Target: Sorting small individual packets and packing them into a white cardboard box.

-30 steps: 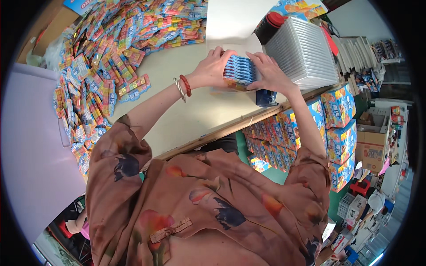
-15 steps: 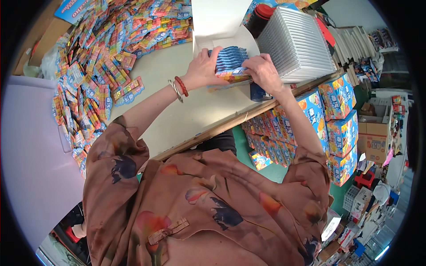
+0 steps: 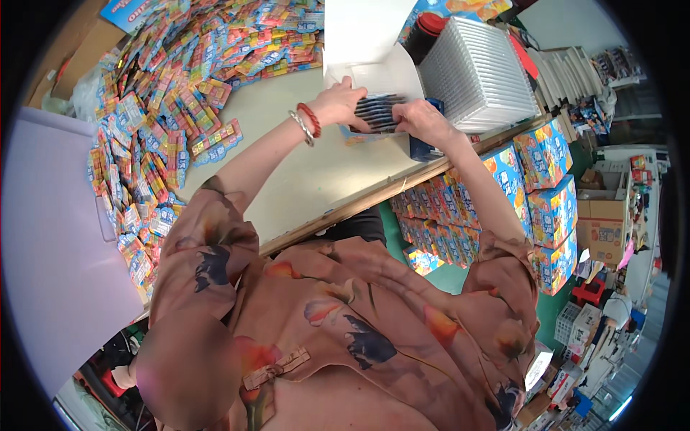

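Loading step: left hand (image 3: 338, 104) and right hand (image 3: 420, 121) clasping packet stack (image 3: 379, 113) at white box (image 3: 381, 72); next needs sliding in squarely.

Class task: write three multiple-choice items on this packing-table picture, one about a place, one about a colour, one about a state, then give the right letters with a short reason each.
1. Where does the heap of small colourful packets lie?
A. on the table to the person's left
B. on the floor under the table
C. on top of the clear trays

2. What colour is the bead bracelet on the left wrist?
A. green
B. red
C. black

3. How is the stack of blue packets held?
A. lying alone, untouched
B. in the right hand only
C. between both hands, at the white box

Answers:
1 A: the heap spreads over the table's left part.
2 B: the beads show red beside a silver bangle.
3 C: the left hand and the right hand press it from either side.
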The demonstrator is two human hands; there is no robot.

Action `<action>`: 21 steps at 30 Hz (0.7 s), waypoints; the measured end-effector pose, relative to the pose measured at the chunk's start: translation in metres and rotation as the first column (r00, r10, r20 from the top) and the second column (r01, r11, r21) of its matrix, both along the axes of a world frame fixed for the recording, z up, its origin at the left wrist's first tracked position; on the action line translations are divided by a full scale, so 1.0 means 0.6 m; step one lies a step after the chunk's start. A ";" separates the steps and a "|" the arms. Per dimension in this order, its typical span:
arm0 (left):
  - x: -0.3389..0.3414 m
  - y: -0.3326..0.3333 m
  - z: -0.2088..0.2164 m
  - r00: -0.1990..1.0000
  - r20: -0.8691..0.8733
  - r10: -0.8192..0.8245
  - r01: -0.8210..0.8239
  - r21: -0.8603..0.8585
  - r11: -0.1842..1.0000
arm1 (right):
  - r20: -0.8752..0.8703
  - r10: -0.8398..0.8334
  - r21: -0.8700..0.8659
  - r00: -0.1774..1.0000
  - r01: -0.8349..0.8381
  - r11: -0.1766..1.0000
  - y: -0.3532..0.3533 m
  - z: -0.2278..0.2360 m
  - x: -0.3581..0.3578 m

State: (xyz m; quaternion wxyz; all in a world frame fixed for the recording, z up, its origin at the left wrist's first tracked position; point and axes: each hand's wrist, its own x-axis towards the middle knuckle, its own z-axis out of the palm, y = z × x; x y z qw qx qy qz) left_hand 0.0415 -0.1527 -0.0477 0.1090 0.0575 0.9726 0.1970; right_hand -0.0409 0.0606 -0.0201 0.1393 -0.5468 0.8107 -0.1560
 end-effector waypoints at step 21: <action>0.004 0.031 -0.010 0.995 -0.088 -0.053 0.026 -0.280 0.960 | 0.130 -0.117 0.208 0.985 0.088 0.974 -0.063 0.021 -0.005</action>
